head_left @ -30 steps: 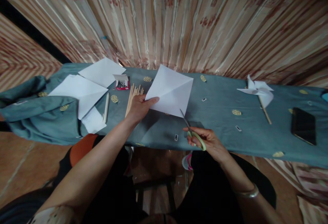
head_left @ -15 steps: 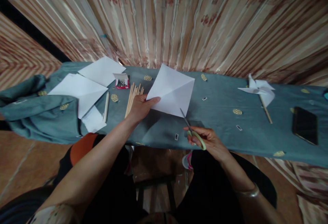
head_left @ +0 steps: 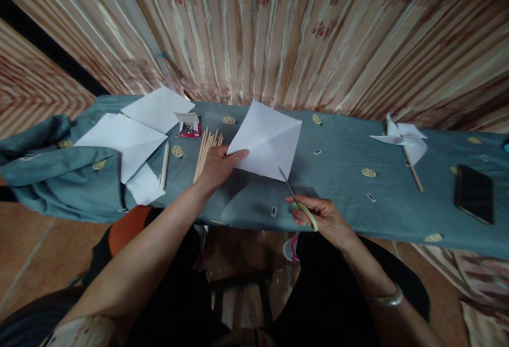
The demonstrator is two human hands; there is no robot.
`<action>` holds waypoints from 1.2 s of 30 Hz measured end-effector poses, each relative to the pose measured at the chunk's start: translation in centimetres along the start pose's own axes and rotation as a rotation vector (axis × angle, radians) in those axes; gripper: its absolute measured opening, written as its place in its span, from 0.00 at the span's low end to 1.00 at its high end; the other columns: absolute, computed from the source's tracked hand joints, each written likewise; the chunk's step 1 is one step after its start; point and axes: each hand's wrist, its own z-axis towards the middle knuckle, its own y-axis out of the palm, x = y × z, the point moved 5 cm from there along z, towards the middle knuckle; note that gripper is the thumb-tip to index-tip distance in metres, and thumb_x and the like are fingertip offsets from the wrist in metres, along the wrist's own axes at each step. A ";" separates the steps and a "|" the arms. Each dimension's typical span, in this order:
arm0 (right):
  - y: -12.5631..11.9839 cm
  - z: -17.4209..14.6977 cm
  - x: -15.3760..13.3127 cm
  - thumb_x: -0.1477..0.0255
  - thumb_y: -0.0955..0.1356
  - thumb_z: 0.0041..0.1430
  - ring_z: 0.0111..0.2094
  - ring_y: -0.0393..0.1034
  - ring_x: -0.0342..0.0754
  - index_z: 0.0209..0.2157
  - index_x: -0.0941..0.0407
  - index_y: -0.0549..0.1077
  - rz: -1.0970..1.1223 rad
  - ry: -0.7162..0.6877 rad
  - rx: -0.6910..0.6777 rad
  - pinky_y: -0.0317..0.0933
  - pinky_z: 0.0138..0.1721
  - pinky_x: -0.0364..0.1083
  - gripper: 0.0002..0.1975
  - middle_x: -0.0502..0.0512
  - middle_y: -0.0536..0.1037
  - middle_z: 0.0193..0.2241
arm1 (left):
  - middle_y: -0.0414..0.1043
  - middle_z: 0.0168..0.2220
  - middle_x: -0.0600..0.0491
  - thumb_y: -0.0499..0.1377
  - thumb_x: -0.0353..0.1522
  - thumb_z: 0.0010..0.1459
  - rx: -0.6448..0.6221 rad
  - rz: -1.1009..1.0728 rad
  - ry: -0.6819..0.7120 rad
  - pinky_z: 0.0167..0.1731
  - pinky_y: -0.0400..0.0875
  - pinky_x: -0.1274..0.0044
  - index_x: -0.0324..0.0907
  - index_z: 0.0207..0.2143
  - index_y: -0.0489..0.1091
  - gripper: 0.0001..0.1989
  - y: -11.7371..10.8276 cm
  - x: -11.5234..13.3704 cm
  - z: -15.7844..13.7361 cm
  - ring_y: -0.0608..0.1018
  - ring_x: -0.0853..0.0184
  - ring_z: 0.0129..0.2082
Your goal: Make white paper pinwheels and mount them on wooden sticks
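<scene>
A creased white paper square [head_left: 265,138] is raised over the table, its left corner pinched by my left hand [head_left: 220,165]. Diagonal fold lines run across the sheet. My right hand [head_left: 321,216] grips scissors [head_left: 304,212] with pale green handles, and their blades overlap the sheet's lower right corner. How far the blades are apart is hard to make out. Just behind my left hand lies a bundle of thin wooden sticks [head_left: 205,148], partly covered by the hand.
On the left are white sheets [head_left: 123,138], a white stick-like tube [head_left: 164,166] and a small red box [head_left: 189,126] of metal pieces. A paper pinwheel [head_left: 403,138] on a stick and a black phone [head_left: 473,194] lie right. Curtains [head_left: 262,34] hang behind the patterned tablecloth [head_left: 342,177].
Almost nothing differs. The paper's top corner has shifted very slightly to the right, and the scissors stay at the lower right corner.
</scene>
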 end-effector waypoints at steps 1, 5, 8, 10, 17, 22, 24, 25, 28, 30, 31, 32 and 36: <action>0.0 0.0 0.0 0.58 0.78 0.40 0.21 0.63 0.39 0.38 0.55 0.81 -0.004 0.001 -0.003 0.60 0.24 0.42 0.23 0.47 0.71 0.19 | 0.80 0.32 0.51 0.69 0.43 0.40 0.000 0.004 -0.004 0.35 0.73 0.71 0.42 0.30 0.80 0.16 0.0 0.0 0.0 0.79 0.56 0.37; -0.1 0.0 0.1 0.57 0.77 0.42 0.21 0.63 0.40 0.39 0.56 0.80 -0.039 -0.006 0.001 0.61 0.24 0.42 0.23 0.48 0.72 0.20 | 0.80 0.31 0.51 0.70 0.43 0.38 0.006 0.000 -0.024 0.35 0.73 0.71 0.42 0.29 0.80 0.17 0.2 0.1 -0.2 0.79 0.56 0.36; -0.1 0.1 0.1 0.57 0.77 0.42 0.22 0.63 0.40 0.40 0.55 0.80 -0.055 -0.028 0.005 0.59 0.23 0.41 0.24 0.49 0.73 0.21 | 0.80 0.31 0.50 0.70 0.42 0.40 -0.025 -0.017 -0.046 0.34 0.72 0.71 0.41 0.29 0.79 0.16 0.6 0.1 -0.6 0.79 0.59 0.33; 0.0 0.2 0.0 0.56 0.77 0.41 0.22 0.63 0.40 0.40 0.55 0.81 -0.052 -0.041 0.002 0.59 0.24 0.41 0.24 0.49 0.73 0.21 | 0.80 0.31 0.49 0.69 0.42 0.41 -0.053 -0.021 -0.064 0.34 0.72 0.71 0.39 0.30 0.79 0.16 0.9 0.0 -0.8 0.79 0.60 0.31; -0.1 0.3 0.1 0.58 0.77 0.43 0.22 0.63 0.40 0.41 0.55 0.80 -0.052 -0.045 -0.010 0.60 0.24 0.42 0.24 0.48 0.72 0.21 | 0.79 0.30 0.49 0.69 0.42 0.42 -0.063 -0.014 -0.089 0.33 0.71 0.72 0.36 0.31 0.79 0.19 1.0 -0.5 -0.9 0.78 0.61 0.30; 0.0 0.2 0.1 0.58 0.78 0.41 0.22 0.64 0.40 0.39 0.56 0.81 -0.006 -0.010 -0.004 0.62 0.25 0.42 0.23 0.47 0.72 0.20 | 0.79 0.28 0.49 0.69 0.41 0.42 -0.051 0.001 -0.086 0.32 0.70 0.72 0.36 0.30 0.78 0.17 0.8 -0.8 -0.7 0.78 0.62 0.29; 0.0 0.2 0.1 0.59 0.78 0.40 0.21 0.64 0.40 0.39 0.56 0.81 0.009 0.004 -0.004 0.62 0.25 0.42 0.23 0.47 0.72 0.19 | 0.79 0.29 0.49 0.68 0.41 0.43 -0.056 -0.009 -0.084 0.32 0.70 0.72 0.37 0.31 0.79 0.17 0.9 -0.8 -0.7 0.78 0.62 0.29; -0.1 0.2 0.2 0.59 0.78 0.40 0.21 0.65 0.39 0.39 0.55 0.81 0.015 0.011 -0.003 0.62 0.25 0.42 0.23 0.47 0.72 0.19 | 0.79 0.29 0.49 0.68 0.40 0.43 -0.060 -0.014 -0.082 0.32 0.71 0.72 0.37 0.31 0.79 0.16 0.9 -0.7 -0.7 0.78 0.63 0.29; -0.1 0.3 0.3 0.59 0.78 0.39 0.21 0.65 0.39 0.39 0.55 0.80 0.021 0.021 0.000 0.62 0.25 0.42 0.24 0.47 0.72 0.19 | 0.79 0.29 0.49 0.68 0.40 0.43 -0.069 -0.019 -0.083 0.32 0.70 0.73 0.36 0.31 0.79 0.16 1.0 -0.6 -0.9 0.78 0.63 0.28; -0.1 0.3 0.2 0.59 0.78 0.40 0.22 0.64 0.39 0.40 0.55 0.80 0.008 0.017 -0.003 0.62 0.25 0.41 0.24 0.47 0.73 0.20 | 0.79 0.29 0.50 0.68 0.40 0.44 -0.081 -0.016 -0.087 0.31 0.70 0.74 0.37 0.31 0.79 0.16 1.2 -0.5 -1.0 0.77 0.64 0.28; -0.1 0.3 0.2 0.58 0.78 0.41 0.22 0.64 0.39 0.40 0.55 0.80 0.000 0.012 -0.007 0.61 0.25 0.41 0.24 0.47 0.73 0.21 | 0.79 0.29 0.50 0.68 0.40 0.43 -0.088 -0.011 -0.090 0.30 0.70 0.74 0.37 0.31 0.79 0.16 1.3 -0.5 -1.1 0.77 0.64 0.27; 0.0 0.3 0.1 0.58 0.78 0.41 0.22 0.64 0.40 0.40 0.55 0.80 -0.009 0.008 -0.010 0.61 0.25 0.41 0.24 0.48 0.73 0.21 | 0.79 0.28 0.51 0.68 0.40 0.44 -0.094 -0.007 -0.095 0.30 0.70 0.74 0.37 0.30 0.79 0.15 1.4 -0.6 -1.2 0.77 0.64 0.27; 0.1 0.3 -0.1 0.57 0.77 0.41 0.23 0.64 0.40 0.39 0.56 0.79 -0.020 0.007 -0.017 0.61 0.25 0.41 0.24 0.49 0.73 0.22 | 0.78 0.26 0.52 0.67 0.40 0.44 -0.105 0.012 -0.112 0.28 0.69 0.75 0.38 0.29 0.79 0.14 1.7 -1.0 -1.3 0.76 0.65 0.25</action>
